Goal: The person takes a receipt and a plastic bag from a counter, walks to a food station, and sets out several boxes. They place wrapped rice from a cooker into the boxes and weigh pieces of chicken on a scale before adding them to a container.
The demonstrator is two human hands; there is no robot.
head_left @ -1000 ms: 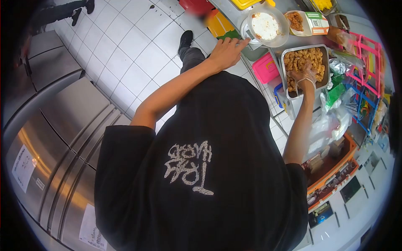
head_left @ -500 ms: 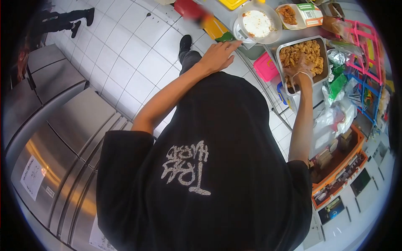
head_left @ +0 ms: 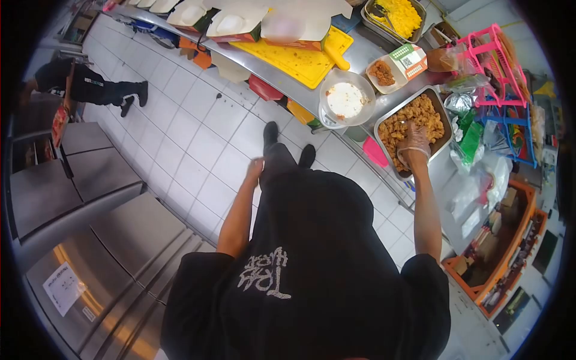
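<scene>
My right hand (head_left: 415, 146), in a clear plastic glove, reaches into a metal tray (head_left: 446, 107) of brown fried chicken pieces (head_left: 422, 111). Its fingers are curled down among the pieces, and their tips are hidden. Left of the tray stands a clear round bowl (head_left: 367, 90), white inside with orange-brown crumbs, on a white base. Behind these, an open paper box (head_left: 397, 85) holds a saucy orange-brown portion (head_left: 381, 72). My bare left hand (head_left: 255, 171) hangs low beside my thigh, away from the counter; its fingers are mostly hidden.
A yellow cutting board (head_left: 288, 62) and open boxes (head_left: 231, 27) of white food line the counter at the back. Another tray (head_left: 375, 27) holds yellow food. Pink and blue baskets (head_left: 498, 66) and an orange crate (head_left: 492, 252) stand right. Another person (head_left: 96, 84) is far left.
My left hand has dropped from near the counter edge to beside my thigh. My right hand stays in the chicken tray. The view has shifted, showing more of the back counter.
</scene>
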